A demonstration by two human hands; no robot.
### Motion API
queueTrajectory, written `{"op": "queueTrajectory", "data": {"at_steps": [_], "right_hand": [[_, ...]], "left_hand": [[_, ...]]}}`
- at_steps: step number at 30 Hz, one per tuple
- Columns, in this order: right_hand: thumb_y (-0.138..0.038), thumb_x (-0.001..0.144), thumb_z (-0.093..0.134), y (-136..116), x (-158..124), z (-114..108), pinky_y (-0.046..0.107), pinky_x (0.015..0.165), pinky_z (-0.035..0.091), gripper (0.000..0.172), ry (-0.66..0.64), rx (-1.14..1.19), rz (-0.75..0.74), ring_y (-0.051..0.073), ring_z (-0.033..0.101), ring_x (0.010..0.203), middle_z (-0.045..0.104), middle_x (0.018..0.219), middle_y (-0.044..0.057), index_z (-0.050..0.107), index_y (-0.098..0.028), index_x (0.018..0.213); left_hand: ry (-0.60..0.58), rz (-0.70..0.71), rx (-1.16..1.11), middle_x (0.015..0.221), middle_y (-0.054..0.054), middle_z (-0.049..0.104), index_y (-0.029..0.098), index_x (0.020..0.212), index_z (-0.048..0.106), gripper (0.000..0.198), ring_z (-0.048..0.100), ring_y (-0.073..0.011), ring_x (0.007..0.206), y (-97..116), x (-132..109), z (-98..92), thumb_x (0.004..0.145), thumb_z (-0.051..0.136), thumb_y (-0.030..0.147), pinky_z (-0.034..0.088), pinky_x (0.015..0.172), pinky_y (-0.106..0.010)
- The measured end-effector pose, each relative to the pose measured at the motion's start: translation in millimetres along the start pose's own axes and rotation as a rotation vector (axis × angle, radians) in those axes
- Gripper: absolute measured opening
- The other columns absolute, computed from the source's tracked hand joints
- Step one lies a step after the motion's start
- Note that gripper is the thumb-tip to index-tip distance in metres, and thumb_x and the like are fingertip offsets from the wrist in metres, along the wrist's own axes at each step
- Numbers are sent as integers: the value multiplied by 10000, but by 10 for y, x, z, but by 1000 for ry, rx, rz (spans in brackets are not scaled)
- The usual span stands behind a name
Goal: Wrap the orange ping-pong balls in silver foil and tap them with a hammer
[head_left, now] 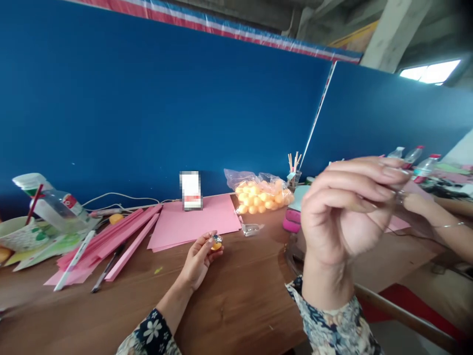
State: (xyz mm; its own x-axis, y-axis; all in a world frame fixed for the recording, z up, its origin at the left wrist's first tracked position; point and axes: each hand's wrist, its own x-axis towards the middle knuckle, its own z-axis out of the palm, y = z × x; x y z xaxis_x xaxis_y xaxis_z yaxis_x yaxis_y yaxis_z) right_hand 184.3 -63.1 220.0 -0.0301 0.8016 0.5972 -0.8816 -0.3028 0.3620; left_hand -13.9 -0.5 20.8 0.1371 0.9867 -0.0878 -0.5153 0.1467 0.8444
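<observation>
My left hand (200, 259) is closed around a small orange ball (216, 246) above the brown table. Silvery, shiny bits cover the ball's upper side. My right hand (345, 212) is raised high, close to the camera on the right. Its fingertips are pinched together, but I cannot make out what, if anything, is between them. Just behind my left hand lie pink paper sheets (195, 219). A small clear packet (252, 229) rests to the right of the sheets. Farther back stands a clear bag of orange balls (258, 195).
At left lie pink paper strips (111, 234), a white pen (76, 259), a dark pen (107, 268) and a tilted plastic bottle (66, 207). A magenta pouch (291, 220) sits right of the bag. Another person's arm (438, 214) reaches in at the right. A blue partition (166, 98) rises behind.
</observation>
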Motion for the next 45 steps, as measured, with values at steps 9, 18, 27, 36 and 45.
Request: {"op": "queueTrajectory", "data": {"at_steps": [9,18,27,36,45], "right_hand": [[-347,755,552,-146,534,-1239,205,560,425,118,158,-1647,89,83,491,607,560,729,-26,538,-238,798],[-347,716,564,-288,94,-2382,228,561,408,174,237,-2039,133,116,481,583,526,637,-10,546,-174,724],[-361,760,523,-291,-113,-2521,252,596,427,185,202,-2142,154,157,523,635,571,690,20,565,-180,760],[-324,790,486,-250,-201,-2549,267,590,407,162,125,-2332,136,164,517,609,590,687,30,577,-196,752],[-228,865,389,-142,-374,-2521,337,741,395,209,-625,-2524,354,214,527,786,598,809,72,597,-226,889]], "left_hand": [[22,1,-58,844,-65,657,141,976,600,301,633,-133,687,-17,12,-18,711,655,273,519,626,-226],[81,-12,-162,868,-79,669,136,942,617,281,632,-127,664,-38,53,-34,696,672,259,516,621,-240],[77,-2,-137,775,-54,654,138,910,626,262,614,-120,630,-119,60,-66,706,659,299,499,589,-228],[92,226,-232,874,-68,659,155,968,605,280,617,-128,684,441,-22,46,732,626,305,495,617,-220],[90,347,-562,927,-79,622,128,901,573,193,603,-78,709,1520,-583,-140,827,479,280,514,608,-149]]}}
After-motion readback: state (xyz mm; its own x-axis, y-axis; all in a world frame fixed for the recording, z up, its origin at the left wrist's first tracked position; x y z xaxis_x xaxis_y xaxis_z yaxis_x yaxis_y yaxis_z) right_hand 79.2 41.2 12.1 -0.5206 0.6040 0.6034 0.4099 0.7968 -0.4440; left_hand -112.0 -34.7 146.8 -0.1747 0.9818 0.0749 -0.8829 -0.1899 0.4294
